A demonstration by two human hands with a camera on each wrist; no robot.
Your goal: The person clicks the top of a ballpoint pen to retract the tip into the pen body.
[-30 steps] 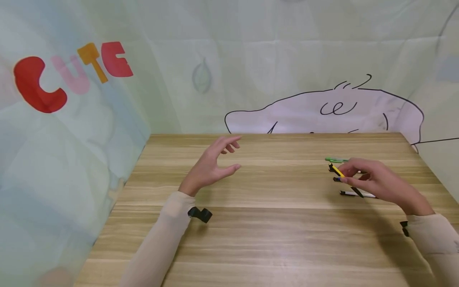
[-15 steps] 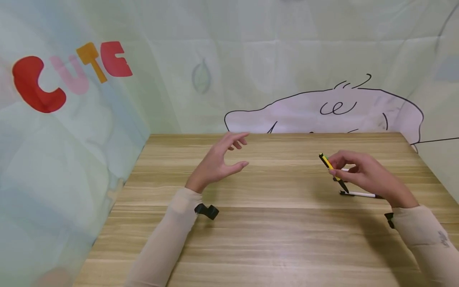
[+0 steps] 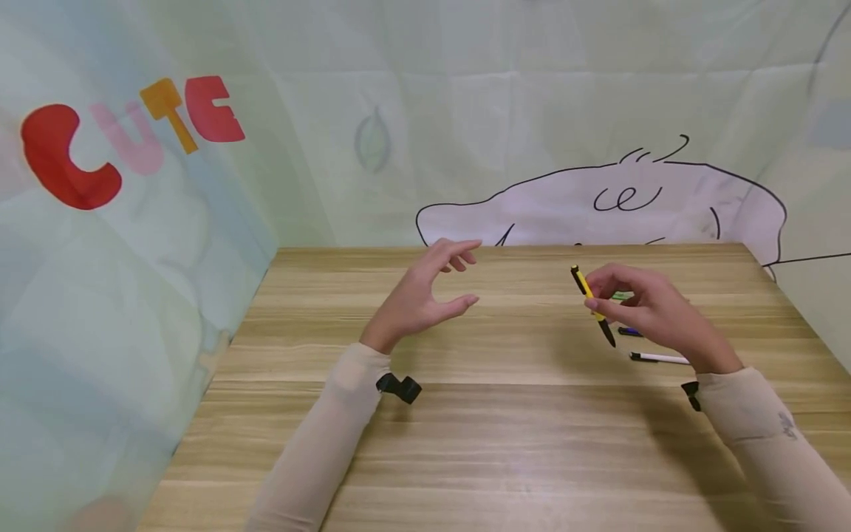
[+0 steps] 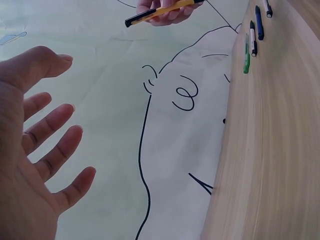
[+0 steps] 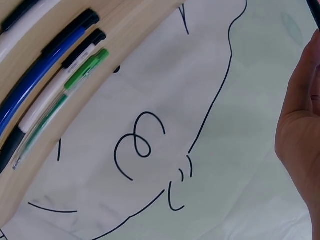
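Observation:
In the head view my right hand (image 3: 641,307) pinches a yellow and black pen (image 3: 592,299) between thumb and fingers, above the table. The pen leans, its black lower end down and toward the right. My left hand (image 3: 428,292) is raised at the middle of the table, holding nothing, with thumb and fingers spread apart. In the left wrist view the yellow pen (image 4: 162,11) lies across the fingers of the right hand. Under and beside the right hand lie a green pen (image 5: 62,105), a blue pen (image 5: 42,70) and two white and black pens, partly hidden in the head view.
The wooden table (image 3: 465,436) reaches back to a printed cloth backdrop (image 3: 319,162) with a line drawing. Coloured letters (image 3: 73,159) show on the left cloth. The nearest white pen (image 3: 658,358) lies by the right wrist. Each wrist wears a small black camera.
My right hand has carried the yellow pen left and slightly up, away from the row of pens. My left hand has drifted right and a little farther back, still spread.

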